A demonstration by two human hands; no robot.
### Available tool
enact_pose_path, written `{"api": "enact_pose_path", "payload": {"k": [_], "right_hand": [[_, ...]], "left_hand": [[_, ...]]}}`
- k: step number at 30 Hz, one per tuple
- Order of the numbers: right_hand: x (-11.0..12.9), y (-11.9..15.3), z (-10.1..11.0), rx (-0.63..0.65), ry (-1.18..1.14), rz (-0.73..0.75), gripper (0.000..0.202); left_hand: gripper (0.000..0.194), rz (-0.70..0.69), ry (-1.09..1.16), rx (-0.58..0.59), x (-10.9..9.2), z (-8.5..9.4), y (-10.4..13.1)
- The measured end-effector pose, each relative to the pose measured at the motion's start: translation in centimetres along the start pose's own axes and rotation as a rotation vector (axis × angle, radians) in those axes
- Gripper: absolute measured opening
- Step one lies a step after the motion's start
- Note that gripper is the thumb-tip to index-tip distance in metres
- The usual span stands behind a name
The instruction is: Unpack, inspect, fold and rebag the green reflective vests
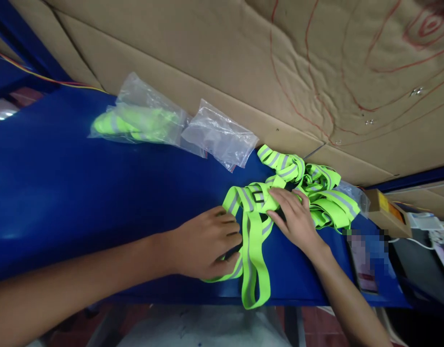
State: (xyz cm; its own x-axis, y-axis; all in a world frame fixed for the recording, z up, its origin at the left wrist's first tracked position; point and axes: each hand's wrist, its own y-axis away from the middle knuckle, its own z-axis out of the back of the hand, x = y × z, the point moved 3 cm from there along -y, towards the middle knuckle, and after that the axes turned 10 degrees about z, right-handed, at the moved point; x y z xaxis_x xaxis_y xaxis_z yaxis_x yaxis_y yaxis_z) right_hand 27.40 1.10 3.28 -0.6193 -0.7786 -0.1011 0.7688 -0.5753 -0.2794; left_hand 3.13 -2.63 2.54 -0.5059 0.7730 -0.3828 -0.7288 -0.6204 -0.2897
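Blue table (62,193); strap (256,250) lengthwise toward viewer

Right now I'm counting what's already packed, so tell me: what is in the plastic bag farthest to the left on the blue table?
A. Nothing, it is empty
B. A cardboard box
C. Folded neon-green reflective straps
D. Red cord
C: the left plastic bag shows folded neon-green straps through its clear film, while the bag beside it looks empty.
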Motion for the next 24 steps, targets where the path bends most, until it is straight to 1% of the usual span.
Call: {"api": "enact_pose_path", "payload": {"k": [2, 4, 6, 7, 9, 11, 12, 14, 15, 17, 19, 20, 21, 24], "right_hand": [[-0.1, 0.0, -0.2, 0.011, 0.007, -0.002, 0.059], [0.1, 0.0, -0.5, 0.012, 0.029, -0.013, 0.059], [0.3, 0.1, -0.7, 0.008, 0.035, -0.045, 0.049], [0.2, 0.1, -0.8, -0.004, 0.022, -0.074, 0.043], [-0.3, 0.5, -0.5, -0.067, -0.039, -0.187, 0.035], [-1.2, 1.2, 0.0, -0.158, -0.171, -0.375, 0.035], [-1.6, 1.5, 0.2, -0.207, -0.258, -0.478, 0.036], [-2.1, 2.1, 0.5, -0.279, -0.451, -0.635, 0.037], [-2.2, 2.2, 0.4, -0.285, -0.546, -0.673, 0.037], [-1.9, 2.0, -0.1, -0.236, -0.703, -0.671, 0.037], [-1.3, 1.7, -0.8, -0.155, -0.774, -0.602, 0.039], [-0.9, 1.6, -0.9, -0.139, -0.748, -0.553, 0.040], [-0.6, 1.5, -0.9, -0.150, -0.676, -0.500, 0.040], [0.8, 1.3, 0.5, -0.267, -0.358, -0.334, 0.035]], "left_hand": [[0.030, 0.017, -0.070, -0.082, -0.6, 0.0, 0.2], [0.047, -0.065, -0.112, -0.120, -1.9, -0.5, 0.5], [0.059, -0.182, -0.101, -0.108, -3.0, -1.3, 0.9], [0.059, -0.226, -0.080, -0.086, -3.4, -1.7, 1.1], [0.054, -0.251, -0.030, -0.045, -3.4, -1.9, 1.2], [0.053, -0.207, -0.018, -0.041, -2.5, -1.3, 1.0], [0.053, -0.155, -0.050, -0.052, -1.9, -0.9, 0.9], [0.053, -0.009, -0.183, -0.107, -0.3, 0.3, 0.5], [0.052, 0.070, -0.263, -0.140, 0.5, 0.9, 0.3], [0.050, 0.204, -0.395, -0.197, 1.9, 1.6, 0.0], [0.046, 0.266, -0.456, -0.246, 2.4, 1.8, -0.2], [0.042, 0.265, -0.457, -0.259, 2.4, 1.7, -0.3], [0.037, 0.251, -0.442, -0.262, 2.2, 1.5, -0.4], [0.021, 0.201, -0.372, -0.217, 1.2, 0.7, -0.6]]}}
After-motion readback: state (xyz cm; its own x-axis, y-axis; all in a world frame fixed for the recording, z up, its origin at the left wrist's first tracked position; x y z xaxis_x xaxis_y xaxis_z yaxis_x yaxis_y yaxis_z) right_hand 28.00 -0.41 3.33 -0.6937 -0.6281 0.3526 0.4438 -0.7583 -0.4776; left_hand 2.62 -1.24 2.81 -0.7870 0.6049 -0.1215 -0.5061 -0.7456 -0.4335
